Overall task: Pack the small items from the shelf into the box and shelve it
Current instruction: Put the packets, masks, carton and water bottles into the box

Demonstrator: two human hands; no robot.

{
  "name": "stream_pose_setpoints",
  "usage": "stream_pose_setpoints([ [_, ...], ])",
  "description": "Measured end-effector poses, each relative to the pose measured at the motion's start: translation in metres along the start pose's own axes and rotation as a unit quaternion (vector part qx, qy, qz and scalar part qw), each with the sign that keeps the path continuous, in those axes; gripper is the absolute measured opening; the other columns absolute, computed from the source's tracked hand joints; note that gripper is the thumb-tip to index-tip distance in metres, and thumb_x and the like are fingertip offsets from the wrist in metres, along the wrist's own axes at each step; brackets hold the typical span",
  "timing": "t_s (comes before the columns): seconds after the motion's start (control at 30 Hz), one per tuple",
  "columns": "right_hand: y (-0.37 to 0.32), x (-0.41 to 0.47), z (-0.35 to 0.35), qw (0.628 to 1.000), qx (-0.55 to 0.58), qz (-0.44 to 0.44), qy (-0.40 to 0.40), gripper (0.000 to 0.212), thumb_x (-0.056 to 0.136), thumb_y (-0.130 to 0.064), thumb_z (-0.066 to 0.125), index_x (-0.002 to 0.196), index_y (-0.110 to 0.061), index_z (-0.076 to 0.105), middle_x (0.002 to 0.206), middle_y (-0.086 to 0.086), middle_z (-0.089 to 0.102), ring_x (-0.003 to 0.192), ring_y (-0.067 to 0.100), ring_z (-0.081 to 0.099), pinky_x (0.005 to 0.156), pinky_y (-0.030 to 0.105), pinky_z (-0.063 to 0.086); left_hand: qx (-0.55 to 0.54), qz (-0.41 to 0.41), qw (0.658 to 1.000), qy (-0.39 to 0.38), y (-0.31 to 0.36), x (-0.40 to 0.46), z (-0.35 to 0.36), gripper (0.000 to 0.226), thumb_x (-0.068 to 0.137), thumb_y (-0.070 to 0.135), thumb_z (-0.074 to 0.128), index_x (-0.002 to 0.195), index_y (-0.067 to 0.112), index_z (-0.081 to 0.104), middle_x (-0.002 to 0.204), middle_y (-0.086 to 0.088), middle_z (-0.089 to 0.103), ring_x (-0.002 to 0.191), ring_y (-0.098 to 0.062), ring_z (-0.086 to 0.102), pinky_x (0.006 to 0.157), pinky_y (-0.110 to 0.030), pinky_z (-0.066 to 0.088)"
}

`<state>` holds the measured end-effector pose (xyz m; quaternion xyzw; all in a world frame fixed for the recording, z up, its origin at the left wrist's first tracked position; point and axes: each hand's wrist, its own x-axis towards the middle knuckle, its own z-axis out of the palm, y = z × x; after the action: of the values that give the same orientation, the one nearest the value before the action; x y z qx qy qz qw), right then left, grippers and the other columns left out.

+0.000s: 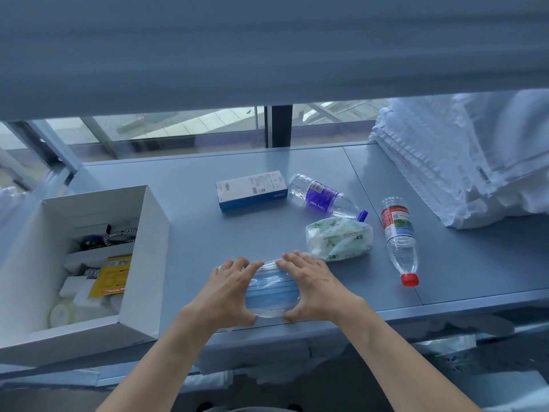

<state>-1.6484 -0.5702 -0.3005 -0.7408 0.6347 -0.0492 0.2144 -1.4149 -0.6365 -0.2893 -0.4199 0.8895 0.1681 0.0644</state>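
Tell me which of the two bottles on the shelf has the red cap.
The red-label bottle, lying farthest right with its cap toward the shelf's front edge. The other, the purple-label bottle, has a blue-purple cap.

Both bare forearms reached up from the bottom of the frame toward its centre. The left hand point(230, 288) and right hand point(313, 285) faced each other, fingers spread and curled, thumbs low, gripping from opposite sides.
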Motion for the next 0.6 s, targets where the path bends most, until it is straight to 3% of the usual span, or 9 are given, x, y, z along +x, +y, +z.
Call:
stream_pose_setpoints([
  [0.07, -0.001, -0.002, 0.002, 1.000, 0.013, -0.002, 0.000, 0.118, 0.062, -0.064, 0.076, 0.160, -0.036, 0.015, 0.169, -0.010, 0.013, 0.158, 0.012, -0.002, 0.129, 0.042, 0.002, 0.007, 0.013, 1.000, 0.009, 0.000, 0.001, -0.001, 0.106, 0.057, 0.062, 0.065, 0.152, 0.040, 0.024, 0.129, 0.010, 0.042, 0.119, -0.018, 0.044, 0.107, -0.038, 0.039],
  [0.13, -0.001, -0.004, 0.002, 1.000, 0.023, 0.000, -0.001, 0.120, 0.061, -0.063, 0.076, 0.160, -0.037, 0.014, 0.167, -0.010, 0.015, 0.157, 0.013, 0.001, 0.128, 0.040, 0.002, 0.003, 0.024, 1.000, 0.018, -0.001, 0.002, -0.002, 0.101, 0.057, 0.058, 0.066, 0.149, 0.040, 0.027, 0.123, 0.011, 0.042, 0.114, -0.017, 0.044, 0.106, -0.036, 0.040],
  [0.33, -0.006, -0.008, -0.004, 0.999, 0.026, -0.003, 0.025, 0.110, 0.060, -0.053, 0.077, 0.156, -0.037, 0.026, 0.141, -0.011, 0.034, 0.134, 0.015, 0.032, 0.123, 0.032, 0.018, -0.003, 0.053, 0.998, 0.045, -0.007, 0.002, -0.006, 0.093, 0.056, 0.052, 0.064, 0.144, 0.039, 0.035, 0.116, 0.012, 0.042, 0.108, -0.016, 0.045, 0.100, -0.032, 0.042],
  [0.47, -0.009, -0.008, -0.008, 0.999, 0.031, 0.002, 0.039, 0.103, 0.060, -0.047, 0.078, 0.152, -0.037, 0.031, 0.123, -0.011, 0.037, 0.115, 0.012, 0.037, 0.112, 0.031, 0.033, -0.003, 0.072, 0.995, 0.065, -0.009, 0.004, -0.011, 0.090, 0.057, 0.051, 0.064, 0.142, 0.038, 0.037, 0.114, 0.013, 0.043, 0.104, -0.015, 0.045, 0.098, -0.031, 0.043],
  [0.6, -0.011, -0.009, -0.011, 0.999, 0.027, 0.011, 0.012, 0.106, 0.058, -0.051, 0.080, 0.152, -0.041, 0.029, 0.128, -0.013, 0.037, 0.116, 0.011, 0.037, 0.110, 0.032, 0.036, 0.003, 0.070, 0.997, 0.030, -0.013, 0.002, -0.013, 0.095, 0.058, 0.054, 0.066, 0.145, 0.041, 0.033, 0.120, 0.013, 0.042, 0.110, -0.014, 0.046, 0.101, -0.029, 0.041],
])
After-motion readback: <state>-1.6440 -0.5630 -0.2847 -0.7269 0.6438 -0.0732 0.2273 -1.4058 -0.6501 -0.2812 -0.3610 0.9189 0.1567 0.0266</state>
